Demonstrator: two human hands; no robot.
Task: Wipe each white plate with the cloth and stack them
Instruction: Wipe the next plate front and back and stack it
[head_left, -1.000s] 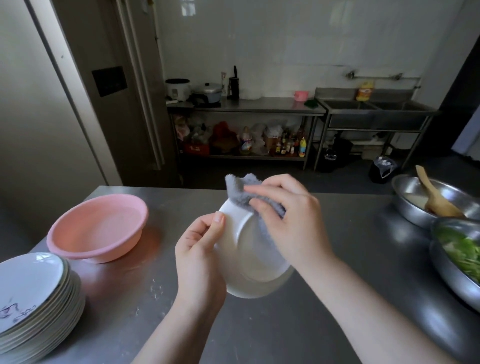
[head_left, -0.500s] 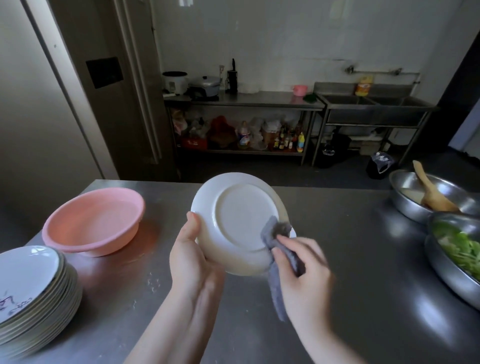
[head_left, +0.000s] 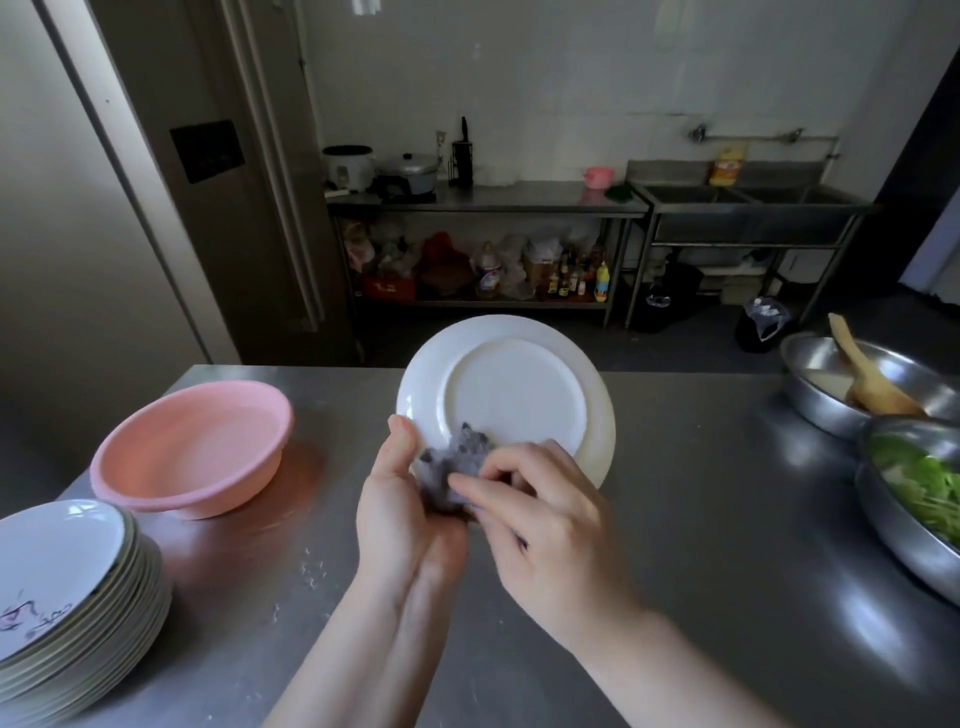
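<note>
Since half a sec ago the grey cloth (head_left: 451, 478) has slid from the plate's right edge to its lower left, bunched up by the left thumb, and the white plate (head_left: 506, 397) sits a bit more upright and higher in view. Plate is held in the air over the steel table (head_left: 675, 519), underside w/ foot ring facing the camera, tilted back. Left hand (head_left: 397, 512) grips its lower-left rim, thumb on the back of the plate, fingers hidden behind. Right hand (head_left: 545, 525) has fingers curled, pinching the cloth vs. the plate's lower edge; the two hands touch or nearly so, can't tell which.

Left of the hands, well apart: pink plastic basin (head_left: 192, 449) on the table. Nearer the camera at bottom left, a stack of plates (head_left: 67, 613), top one w/ dark rim and a faint painted pattern. Far right: steel bowl (head_left: 831, 384) w/ a wooden spatula (head_left: 867, 379) leaning in it; just in front of it, another steel bowl (head_left: 904, 525) holding green vegetables (head_left: 930, 483).

Background: steel shelf unit (head_left: 488, 208) w/ rice cooker (head_left: 349, 167), pot, bottles below; double sink (head_left: 748, 200) to its right.
</note>
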